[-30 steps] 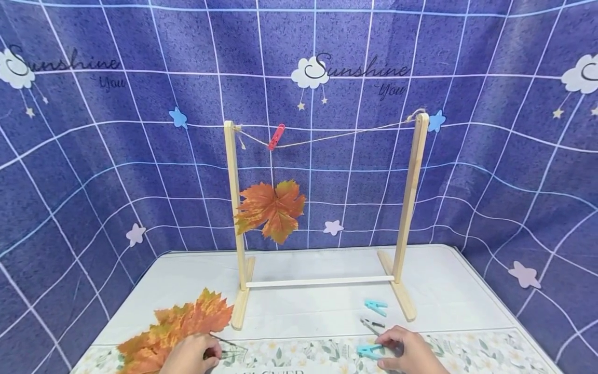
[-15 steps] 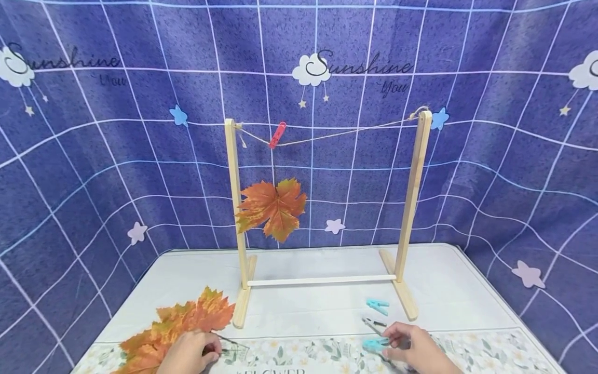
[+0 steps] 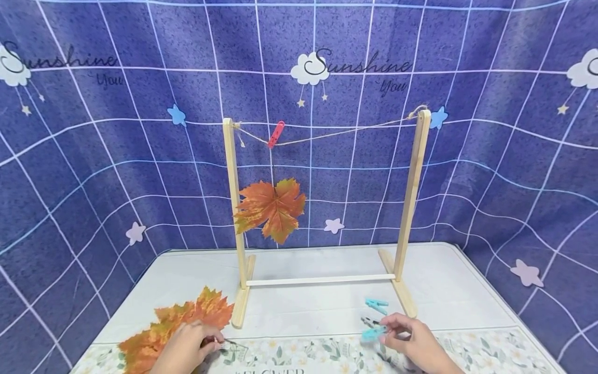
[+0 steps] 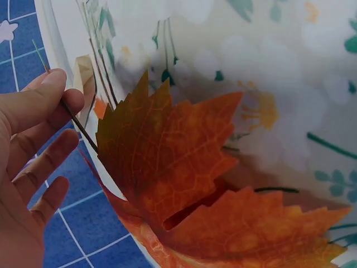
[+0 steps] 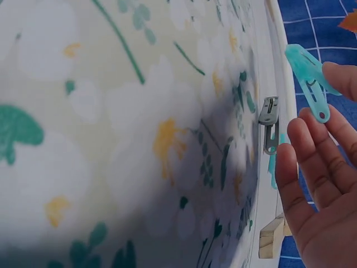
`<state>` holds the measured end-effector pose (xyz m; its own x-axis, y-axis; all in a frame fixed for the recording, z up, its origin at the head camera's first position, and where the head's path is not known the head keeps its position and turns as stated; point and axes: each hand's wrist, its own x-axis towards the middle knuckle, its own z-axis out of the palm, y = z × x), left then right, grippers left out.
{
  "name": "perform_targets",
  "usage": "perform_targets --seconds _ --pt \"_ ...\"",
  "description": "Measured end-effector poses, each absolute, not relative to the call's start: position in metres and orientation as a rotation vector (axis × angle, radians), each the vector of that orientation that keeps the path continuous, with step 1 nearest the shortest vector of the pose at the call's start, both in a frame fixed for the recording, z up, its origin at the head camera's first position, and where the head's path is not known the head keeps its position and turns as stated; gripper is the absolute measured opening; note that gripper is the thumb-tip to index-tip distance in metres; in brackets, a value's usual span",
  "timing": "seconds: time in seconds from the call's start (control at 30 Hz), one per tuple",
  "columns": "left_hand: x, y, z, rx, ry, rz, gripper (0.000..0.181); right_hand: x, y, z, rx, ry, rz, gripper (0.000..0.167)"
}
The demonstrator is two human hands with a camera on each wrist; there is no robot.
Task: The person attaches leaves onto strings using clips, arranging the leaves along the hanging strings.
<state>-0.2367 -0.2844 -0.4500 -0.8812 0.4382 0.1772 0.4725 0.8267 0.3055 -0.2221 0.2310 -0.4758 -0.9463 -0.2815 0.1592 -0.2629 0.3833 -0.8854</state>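
The left hand (image 3: 186,347) pinches a dark leaf stem (image 4: 78,124) between thumb and forefinger, the other fingers spread. Orange maple leaves (image 3: 145,345) lie beside and under that hand. The right hand (image 3: 411,340) holds a turquoise clothespin (image 5: 310,78) by its handles between thumb and fingers, above the table. Behind it lie a grey clothespin (image 5: 270,124) and another turquoise clothespin (image 3: 376,305). A red clothespin (image 3: 276,134) on the string (image 3: 336,134) has one orange leaf (image 3: 273,208) hanging below it by its stem.
A wooden frame with a left post (image 3: 233,197) and a right post (image 3: 411,202) stands on the white table (image 3: 317,311), joined low down by a white bar (image 3: 322,281). A blue patterned curtain (image 3: 355,208) surrounds the table's back and sides.
The right hand has lifted the turquoise clothespin slightly from among the others. The left hand has shifted a little at the stem. The hanging leaf looks unchanged.
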Motion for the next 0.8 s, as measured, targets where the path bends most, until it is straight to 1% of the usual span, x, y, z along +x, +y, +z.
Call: perform_targets --seconds 0.2,0.5,0.8 --pt "-0.236 -0.284 -0.445 -0.716 -2.891 -0.508 0.013 -0.225 0.228 -0.47 -0.426 2.58 -1.74 0.038" --pt "-0.235 -0.281 -0.435 -0.751 -2.829 -0.503 0.013 -0.226 0.226 -0.462 -0.416 2.609 -1.737 0.034" --pt "-0.236 -0.275 -0.418 -0.696 -2.828 -0.501 0.011 -0.23 0.222 -0.449 -0.468 2.632 -1.742 0.038"
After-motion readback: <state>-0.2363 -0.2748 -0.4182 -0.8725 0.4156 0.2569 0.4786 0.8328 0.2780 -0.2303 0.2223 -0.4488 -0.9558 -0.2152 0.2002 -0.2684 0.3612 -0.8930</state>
